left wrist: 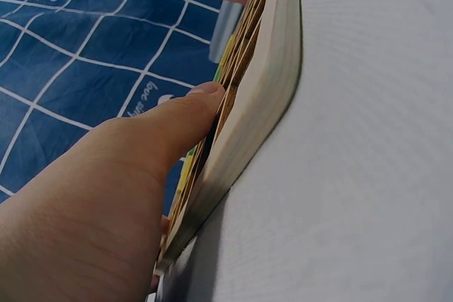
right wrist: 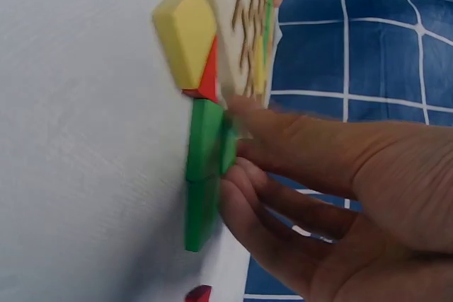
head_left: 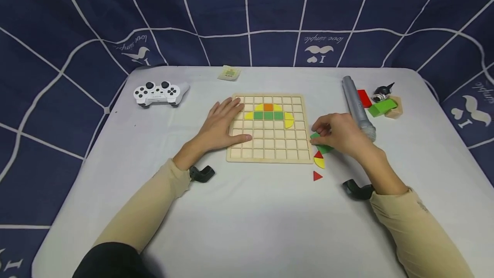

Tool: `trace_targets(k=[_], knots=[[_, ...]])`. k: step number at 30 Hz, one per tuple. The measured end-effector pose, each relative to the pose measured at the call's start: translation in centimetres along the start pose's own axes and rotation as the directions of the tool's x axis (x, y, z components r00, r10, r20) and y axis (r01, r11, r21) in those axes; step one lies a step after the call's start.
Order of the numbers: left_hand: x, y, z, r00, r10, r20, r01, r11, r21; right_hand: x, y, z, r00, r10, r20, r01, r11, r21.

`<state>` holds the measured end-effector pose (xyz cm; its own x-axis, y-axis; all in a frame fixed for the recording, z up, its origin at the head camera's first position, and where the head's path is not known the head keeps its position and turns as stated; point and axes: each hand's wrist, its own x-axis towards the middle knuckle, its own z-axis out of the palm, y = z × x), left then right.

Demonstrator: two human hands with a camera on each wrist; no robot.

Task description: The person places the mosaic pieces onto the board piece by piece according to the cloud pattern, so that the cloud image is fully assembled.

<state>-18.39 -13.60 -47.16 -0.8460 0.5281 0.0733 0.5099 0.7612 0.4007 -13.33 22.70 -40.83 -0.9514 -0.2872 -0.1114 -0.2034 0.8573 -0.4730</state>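
A wooden grid board (head_left: 241,153) lies on the table. Yellow, orange and green pieces fill several of its upper cells, among them a green square (head_left: 268,116) and a yellow quarter-round piece (head_left: 288,123). My left hand (head_left: 221,128) rests over the board's left edge, fingers spread and thumb lying on the grid. Just beyond the right edge, my right hand (head_left: 337,134) pinches a green block (right wrist: 228,148) between thumb and fingers. Other green blocks (right wrist: 203,139) lie right beside those fingertips. Nearer me are a yellow quarter-round piece (head_left: 319,163) and red triangles (head_left: 317,176).
A grey microphone (head_left: 356,106) lies right of the board, close to my right hand. Beyond it are a red block (head_left: 364,98), a green block (head_left: 380,107), a wooden block (head_left: 394,108) and a small dark figure (head_left: 383,91). A white game controller (head_left: 160,93) and small packet (head_left: 229,73) sit at the back.
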Motion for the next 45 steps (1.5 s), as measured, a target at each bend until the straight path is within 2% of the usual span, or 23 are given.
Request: trace_targets(k=[6, 14, 18, 23, 28, 32, 37, 45], knots=[[-0.2, -0.1, -0.1, 1.0, -0.007, 0.0, 0.007, 1.0, -0.009, -0.1, -0.1, 0.0, 1.0, -0.011, -0.007, 0.011, 1.0, 0.006], [-0.2, 0.0, 0.0, 1.0, -0.007, -0.006, 0.007, 1.0, -0.014, 0.7, -0.8, -0.2, 0.996, -0.051, -0.067, 0.051, 0.999, -0.014], [-0.1, -0.1, 0.2, 1.0, -0.004, -0.01, 0.004, 1.0, -0.009, 2.4, -2.3, -0.1, 0.986, -0.15, -0.074, 0.15, 0.989, -0.011], [0.1, -0.2, 0.1, 1.0, -0.006, -0.009, 0.005, 1.0, -0.007, 5.1, -5.2, 1.0, 0.956, -0.286, -0.063, 0.286, 0.958, -0.011], [0.0, -0.2, -0.1, 1.0, -0.008, -0.002, 0.008, 1.0, -0.011, 7.2, -7.9, 2.4, 0.932, -0.361, -0.031, 0.361, 0.932, 0.012], [-0.1, -0.2, -0.1, 1.0, -0.005, -0.004, 0.005, 1.0, -0.009, 8.2, -9.3, 3.3, 0.925, -0.381, 0.0, 0.381, 0.924, 0.016], [0.0, -0.2, -0.1, 1.0, 0.002, -0.007, -0.002, 1.0, -0.004, 8.5, -9.4, 4.3, 0.93, -0.367, 0.03, 0.366, 0.93, 0.026], [-0.2, -0.2, 0.1, 1.0, -0.003, 0.001, 0.003, 1.0, -0.001, 8.5, -9.3, 5.1, 0.932, -0.362, -0.019, 0.363, 0.93, 0.061]])
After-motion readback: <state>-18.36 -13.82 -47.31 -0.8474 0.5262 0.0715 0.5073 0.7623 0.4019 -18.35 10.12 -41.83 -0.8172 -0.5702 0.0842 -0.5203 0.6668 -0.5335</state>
